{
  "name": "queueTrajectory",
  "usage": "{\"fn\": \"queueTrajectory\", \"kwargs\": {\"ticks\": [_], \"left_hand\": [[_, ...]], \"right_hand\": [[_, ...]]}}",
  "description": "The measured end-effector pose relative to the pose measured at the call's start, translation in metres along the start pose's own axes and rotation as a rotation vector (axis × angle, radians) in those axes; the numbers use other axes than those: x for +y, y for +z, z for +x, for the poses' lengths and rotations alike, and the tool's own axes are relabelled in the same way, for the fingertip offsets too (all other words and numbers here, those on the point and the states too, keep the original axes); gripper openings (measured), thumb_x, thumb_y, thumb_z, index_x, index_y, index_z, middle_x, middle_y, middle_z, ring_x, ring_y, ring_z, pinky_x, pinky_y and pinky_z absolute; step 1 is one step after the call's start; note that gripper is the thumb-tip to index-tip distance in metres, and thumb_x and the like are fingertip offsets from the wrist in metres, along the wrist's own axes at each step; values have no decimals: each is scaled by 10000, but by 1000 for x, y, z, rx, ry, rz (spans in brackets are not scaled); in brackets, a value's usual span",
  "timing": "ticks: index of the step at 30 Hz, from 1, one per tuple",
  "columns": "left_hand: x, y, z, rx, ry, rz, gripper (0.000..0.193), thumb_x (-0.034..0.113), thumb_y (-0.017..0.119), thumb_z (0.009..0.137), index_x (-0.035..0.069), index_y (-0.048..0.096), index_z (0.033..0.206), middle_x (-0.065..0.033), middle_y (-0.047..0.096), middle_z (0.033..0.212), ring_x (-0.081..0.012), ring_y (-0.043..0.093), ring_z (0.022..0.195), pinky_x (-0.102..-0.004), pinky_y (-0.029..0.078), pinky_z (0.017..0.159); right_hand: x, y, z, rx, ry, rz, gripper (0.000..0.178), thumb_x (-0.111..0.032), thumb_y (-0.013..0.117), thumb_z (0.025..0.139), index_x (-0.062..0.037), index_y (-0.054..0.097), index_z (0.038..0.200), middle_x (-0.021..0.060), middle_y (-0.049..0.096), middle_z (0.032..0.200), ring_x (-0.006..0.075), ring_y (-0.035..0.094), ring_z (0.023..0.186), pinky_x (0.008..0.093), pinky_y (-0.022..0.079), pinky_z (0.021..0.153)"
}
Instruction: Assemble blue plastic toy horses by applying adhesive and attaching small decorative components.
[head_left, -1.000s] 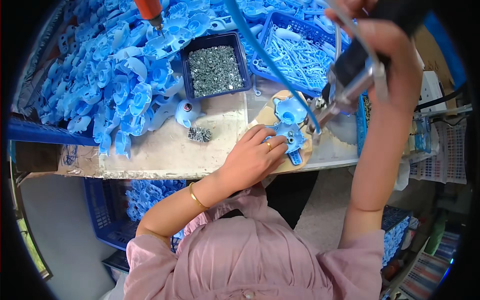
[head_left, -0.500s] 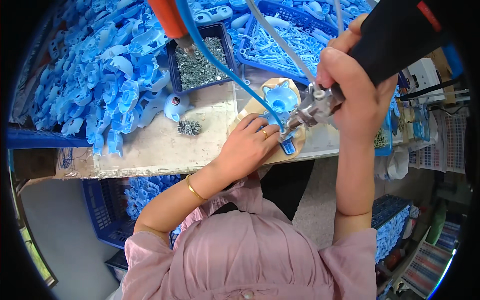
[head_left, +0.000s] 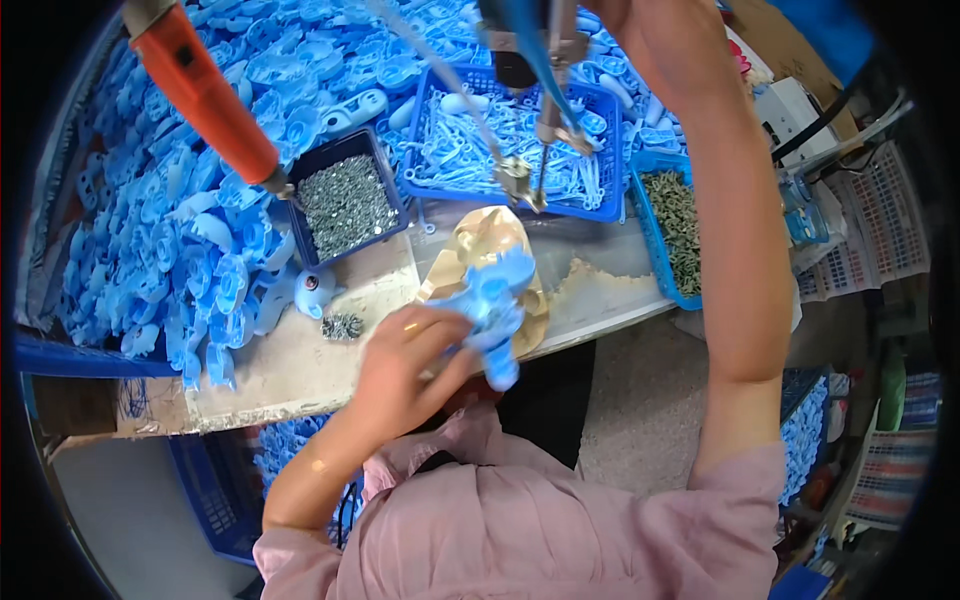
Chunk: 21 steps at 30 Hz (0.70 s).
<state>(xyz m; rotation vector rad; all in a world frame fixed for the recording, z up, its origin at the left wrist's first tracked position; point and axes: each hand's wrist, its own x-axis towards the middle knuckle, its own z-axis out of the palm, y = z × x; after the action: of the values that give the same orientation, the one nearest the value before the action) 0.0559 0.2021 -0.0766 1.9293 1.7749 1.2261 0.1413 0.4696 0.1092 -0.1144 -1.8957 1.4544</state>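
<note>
My left hand (head_left: 405,365) is closed on a blue plastic shell (head_left: 490,305), blurred by motion and tilted over the near part of a beige shaped fixture (head_left: 485,226). At the top edge is my right hand (head_left: 655,40), its fingers cut off by the picture's border. Beside it, a power screwdriver (head_left: 548,110) hangs upright, with its metal tip above the front of a basket. Whether my right hand still grips that tool cannot be seen.
An orange-handled tool (head_left: 205,95) hangs at left over a dark tray of small metal parts (head_left: 348,205). Behind are a blue basket of thin blue pieces (head_left: 510,135) and heaped blue shells (head_left: 215,250). A blue bin of screws (head_left: 672,225) stands right, near my right forearm.
My left hand has lifted the blue shell from the fixture and drawn it nearer me. My right hand and the screwdriver have risen away; the tool now hangs upright. The view has shifted.
</note>
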Motion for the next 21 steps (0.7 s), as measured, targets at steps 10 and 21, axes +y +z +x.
{"fn": "queueTrajectory", "kwargs": {"ticks": [10, 21], "left_hand": [[74, -182, -139, -409, -932, 446, 264, 216, 778, 716, 15, 713, 875, -152, 702, 856, -324, 668, 811, -377, 512, 716], [28, -67, -46, -79, -305, 300, 649, 187, 815, 792, 29, 537, 1357, -198, 656, 1245, -410, 612, 1153, -461, 489, 977]], "right_hand": [[202, -98, -110, -83, 14, -1454, 295, -122, 756, 787, -94, 599, 1035, 118, 621, 983, 342, 620, 994, 437, 518, 810], [112, 3, -149, -273, 328, -408, 196, -170, 770, 822, -32, 705, 944, 38, 668, 835, 103, 631, 749, 290, 513, 682]]}}
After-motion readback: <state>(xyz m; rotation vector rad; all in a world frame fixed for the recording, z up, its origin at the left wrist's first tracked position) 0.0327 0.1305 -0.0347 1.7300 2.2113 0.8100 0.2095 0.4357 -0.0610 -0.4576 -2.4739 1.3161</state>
